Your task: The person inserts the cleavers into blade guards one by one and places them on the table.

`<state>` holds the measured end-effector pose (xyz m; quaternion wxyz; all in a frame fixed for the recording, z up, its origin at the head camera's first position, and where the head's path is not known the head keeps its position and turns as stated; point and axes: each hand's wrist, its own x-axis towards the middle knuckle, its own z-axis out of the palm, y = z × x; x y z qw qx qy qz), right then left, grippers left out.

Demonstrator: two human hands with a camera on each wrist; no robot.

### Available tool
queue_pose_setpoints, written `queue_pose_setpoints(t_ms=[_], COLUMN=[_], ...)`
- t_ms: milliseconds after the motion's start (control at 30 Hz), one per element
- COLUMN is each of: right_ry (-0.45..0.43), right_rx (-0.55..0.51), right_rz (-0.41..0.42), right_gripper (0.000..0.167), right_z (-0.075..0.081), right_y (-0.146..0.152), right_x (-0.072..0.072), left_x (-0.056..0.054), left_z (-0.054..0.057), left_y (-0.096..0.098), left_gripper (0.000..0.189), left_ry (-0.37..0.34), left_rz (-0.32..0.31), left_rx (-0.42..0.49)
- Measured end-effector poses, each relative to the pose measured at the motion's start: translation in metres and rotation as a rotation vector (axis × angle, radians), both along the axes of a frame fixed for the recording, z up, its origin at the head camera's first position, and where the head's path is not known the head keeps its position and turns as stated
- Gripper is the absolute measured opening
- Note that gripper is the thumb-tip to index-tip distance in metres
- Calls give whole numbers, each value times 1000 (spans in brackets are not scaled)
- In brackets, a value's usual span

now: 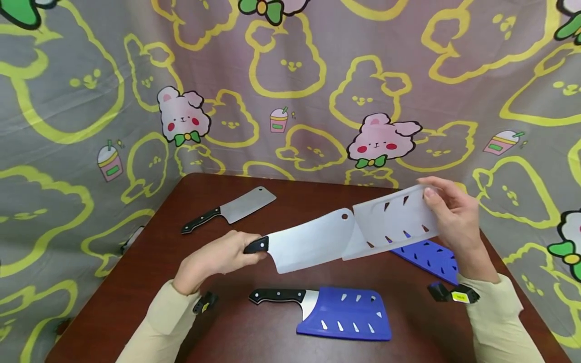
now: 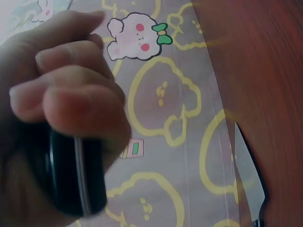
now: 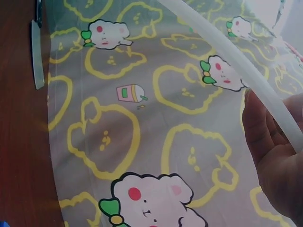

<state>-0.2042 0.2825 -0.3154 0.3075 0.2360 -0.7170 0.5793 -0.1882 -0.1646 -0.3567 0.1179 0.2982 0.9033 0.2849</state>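
Note:
My left hand [image 1: 222, 253] grips the black handle [image 2: 75, 175] of a cleaver [image 1: 308, 242], its broad blade pointing right above the table. A white slotted blade sheath [image 1: 386, 219] is pinched at its far end between thumb and fingers of my right hand [image 1: 454, 214]. The cleaver's tip corner with the round hole meets the sheath's open end and overlaps it in the head view. In the right wrist view the sheath [image 3: 236, 61] shows edge-on, with the right hand [image 3: 279, 156] at its end.
A bare cleaver [image 1: 249, 204] lies at the back left. Nearer the front, another cleaver [image 1: 279, 295] lies inside a blue slotted sheath [image 1: 345, 315]. A second blue sheath [image 1: 428, 259] lies at the right under my right hand. Patterned cloth [image 1: 290, 146] hangs behind the table [image 1: 150, 282].

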Motion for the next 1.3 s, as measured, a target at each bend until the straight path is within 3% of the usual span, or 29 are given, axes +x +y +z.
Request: queue_pose_setpoints(t_ms=[100,333,633,767,1033,1200,1300], right_ry=[-45,-52,-67,-54,-76,-100,-141], right_rx=[47,-36,-5,-35,-107,-195,-214], right_rz=[-27,70,104,95,114,164,133], right_gripper=[25,25,25,25,26,25,25], right_z=[-2,-5,-19,-19,-20,-25,-28], right_y=[1,-1,-12,-7,5,10,8], right_x=[3,1,-2,-2,-3,-5,-4], left_x=[1,1,1,1,-2,0,0], left_z=[0,1,9,16,23,24,26], left_y=[1,1,16,17,7,2,2], left_gripper=[24,17,29,32,41,36,33], left_ry=[-7,41,71,100,13,51,83], left_rz=[-21,-34,-22,-3,-51,-1,38], left_rx=[-31,-36,-35,17,156,221,236])
